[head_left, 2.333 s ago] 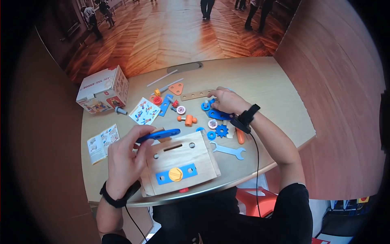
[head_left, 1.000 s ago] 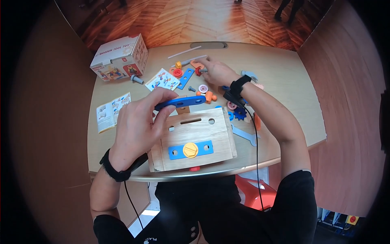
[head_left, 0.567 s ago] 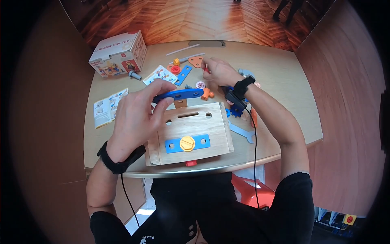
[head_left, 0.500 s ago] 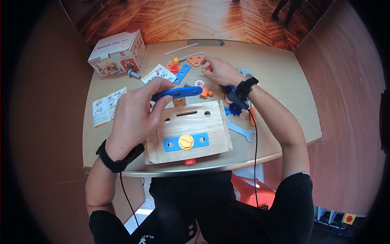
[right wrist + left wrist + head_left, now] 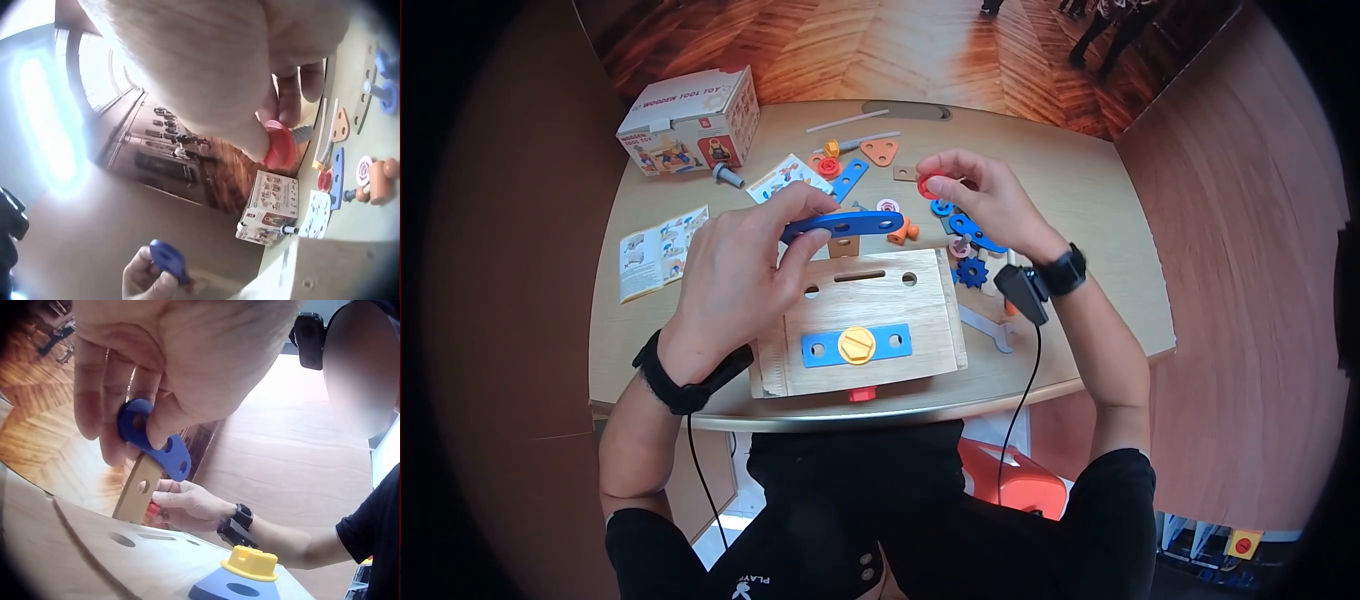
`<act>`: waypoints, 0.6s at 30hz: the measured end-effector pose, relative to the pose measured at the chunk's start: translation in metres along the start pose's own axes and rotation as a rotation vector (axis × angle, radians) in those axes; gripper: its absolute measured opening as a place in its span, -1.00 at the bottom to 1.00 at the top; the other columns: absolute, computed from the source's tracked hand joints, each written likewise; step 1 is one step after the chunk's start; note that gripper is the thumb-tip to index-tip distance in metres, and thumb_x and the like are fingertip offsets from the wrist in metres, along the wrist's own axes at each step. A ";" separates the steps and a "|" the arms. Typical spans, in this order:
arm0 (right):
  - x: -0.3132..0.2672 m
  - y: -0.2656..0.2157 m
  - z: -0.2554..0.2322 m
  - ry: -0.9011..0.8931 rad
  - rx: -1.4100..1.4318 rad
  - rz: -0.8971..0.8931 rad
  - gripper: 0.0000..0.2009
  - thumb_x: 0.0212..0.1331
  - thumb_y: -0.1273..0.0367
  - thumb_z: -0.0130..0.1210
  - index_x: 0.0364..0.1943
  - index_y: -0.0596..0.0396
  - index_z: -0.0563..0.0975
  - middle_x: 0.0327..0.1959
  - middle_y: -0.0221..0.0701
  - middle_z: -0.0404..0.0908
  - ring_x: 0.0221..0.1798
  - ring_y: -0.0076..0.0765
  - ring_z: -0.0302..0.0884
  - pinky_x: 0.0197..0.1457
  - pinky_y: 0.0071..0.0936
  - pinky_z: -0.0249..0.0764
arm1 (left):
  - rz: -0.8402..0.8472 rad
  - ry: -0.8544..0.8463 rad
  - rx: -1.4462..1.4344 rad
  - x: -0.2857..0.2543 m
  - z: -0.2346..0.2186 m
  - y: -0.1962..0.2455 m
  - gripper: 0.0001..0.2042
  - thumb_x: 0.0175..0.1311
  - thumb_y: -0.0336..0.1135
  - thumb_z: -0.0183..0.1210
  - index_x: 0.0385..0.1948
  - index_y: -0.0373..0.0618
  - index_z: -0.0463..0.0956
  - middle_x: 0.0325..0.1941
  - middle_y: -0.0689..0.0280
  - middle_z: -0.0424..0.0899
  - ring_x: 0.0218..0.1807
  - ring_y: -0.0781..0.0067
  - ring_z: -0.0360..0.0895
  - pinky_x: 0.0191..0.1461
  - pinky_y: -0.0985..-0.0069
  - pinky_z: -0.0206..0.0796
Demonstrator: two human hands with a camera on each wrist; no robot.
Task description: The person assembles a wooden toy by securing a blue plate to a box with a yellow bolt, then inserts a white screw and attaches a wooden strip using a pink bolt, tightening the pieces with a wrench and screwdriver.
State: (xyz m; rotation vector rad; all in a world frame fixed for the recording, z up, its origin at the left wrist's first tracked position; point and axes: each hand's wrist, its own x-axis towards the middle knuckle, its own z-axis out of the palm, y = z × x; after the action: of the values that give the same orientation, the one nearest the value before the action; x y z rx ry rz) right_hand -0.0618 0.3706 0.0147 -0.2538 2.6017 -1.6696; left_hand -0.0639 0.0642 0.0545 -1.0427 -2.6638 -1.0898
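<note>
My left hand [image 5: 735, 265] pinches a dark blue plastic link with holes [image 5: 863, 224] between thumb and fingers, above the back of the wooden toolbox [image 5: 870, 305]. In the left wrist view, the link overlaps the top of an upright wooden strip with a hole [image 5: 132, 497]. A light blue strip [image 5: 880, 342] lies on the toolbox face under a yellow bolt head [image 5: 857, 345]. Past the toolbox, my right hand [image 5: 995, 205] holds a round red piece [image 5: 927, 186] by thumb and fingertips. A grey threaded shaft [image 5: 302, 134] sticks out of it in the right wrist view.
Behind and right of the toolbox lie an orange triangle plate [image 5: 879, 152], a blue gear [image 5: 972, 272], a light blue wrench [image 5: 988, 328] and several other parts. Instruction sheets [image 5: 665, 255], a grey bolt [image 5: 727, 175] and the product carton [image 5: 690, 120] are at the left.
My right hand has gone from the parts at the right to the back, picked up the red piece with its grey shaft, and lifted it. The left hand keeps hold of the blue link.
</note>
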 end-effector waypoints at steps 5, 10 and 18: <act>-0.050 -0.060 0.024 0.098 -0.104 -0.430 -0.79 0.28 0.50 0.29 -0.02 0.18 0.66 -0.13 -0.34 0.78 -0.09 -0.48 0.72 0.00 -0.47 0.61 | 0.036 0.028 0.016 -0.002 -0.002 0.000 -0.80 0.32 -0.47 0.27 -0.04 -0.13 0.62 -0.16 0.16 0.81 -0.26 0.19 0.77 -0.25 0.44 0.55; -0.056 -0.078 0.059 -0.054 -0.352 -0.631 -0.80 0.18 0.59 0.31 -0.11 0.15 0.65 -0.10 -0.27 0.74 -0.07 -0.21 0.74 0.03 -0.35 0.66 | 0.041 0.033 0.054 -0.002 -0.003 -0.002 -0.79 0.28 -0.46 0.29 -0.06 -0.12 0.63 -0.19 0.18 0.80 -0.30 0.19 0.76 -0.30 0.42 0.54; -0.045 -0.082 0.076 -0.044 -0.639 -0.755 -0.81 0.07 0.58 0.32 -0.23 0.09 0.62 -0.13 -0.32 0.70 -0.22 -0.21 0.72 -0.18 -0.34 0.65 | 0.093 0.067 0.012 -0.001 -0.002 -0.005 -0.79 0.27 -0.45 0.29 -0.08 -0.08 0.65 -0.27 0.19 0.78 -0.36 0.14 0.73 -0.34 0.39 0.51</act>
State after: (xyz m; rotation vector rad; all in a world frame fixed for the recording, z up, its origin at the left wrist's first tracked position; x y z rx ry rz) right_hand 0.0009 0.2756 0.0548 -1.4060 3.1207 -0.7936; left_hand -0.0666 0.0598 0.0532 -1.0962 -2.5398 -1.0694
